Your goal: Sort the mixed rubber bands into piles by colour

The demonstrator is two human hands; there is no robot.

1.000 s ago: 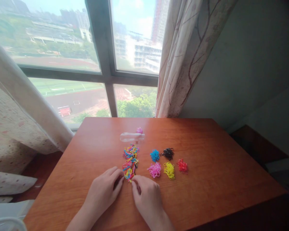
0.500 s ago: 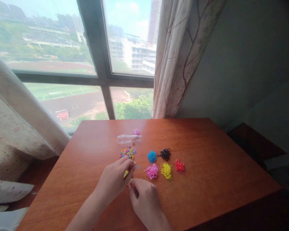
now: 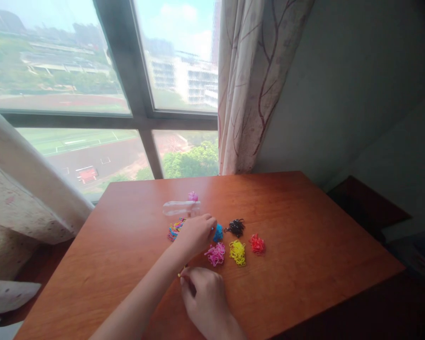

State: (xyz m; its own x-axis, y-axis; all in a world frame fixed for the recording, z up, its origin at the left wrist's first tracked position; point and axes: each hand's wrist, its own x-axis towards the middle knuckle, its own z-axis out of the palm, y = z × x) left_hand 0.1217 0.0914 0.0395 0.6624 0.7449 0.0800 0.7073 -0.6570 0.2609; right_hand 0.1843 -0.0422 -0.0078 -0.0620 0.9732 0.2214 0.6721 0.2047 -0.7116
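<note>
My left hand (image 3: 195, 232) reaches forward to the pile of blue rubber bands (image 3: 218, 233), fingers bent together at its left edge; what they pinch, if anything, is hidden. Close to me, my right hand (image 3: 207, 295) is closed, thumb and forefinger pinching small yellowish rubber bands (image 3: 180, 274). A multicoloured pile of rubber bands (image 3: 174, 230) is partly covered by my left hand. Pink rubber bands (image 3: 216, 254), yellow rubber bands (image 3: 237, 252), black rubber bands (image 3: 237, 227) and red rubber bands (image 3: 257, 244) lie in separate piles to the right.
Behind the piles, a clear plastic bag (image 3: 177, 208) lies flat, with a small purple item (image 3: 193, 196) beside it. The wooden table (image 3: 304, 226) stands against a window (image 3: 138, 94) with curtains (image 3: 250, 85) on both sides.
My left hand has moved right and forward from beside the right hand to the blue pile; a blue band showed at its fingertips earlier. My right hand keeps its pinch. The view has shifted slightly.
</note>
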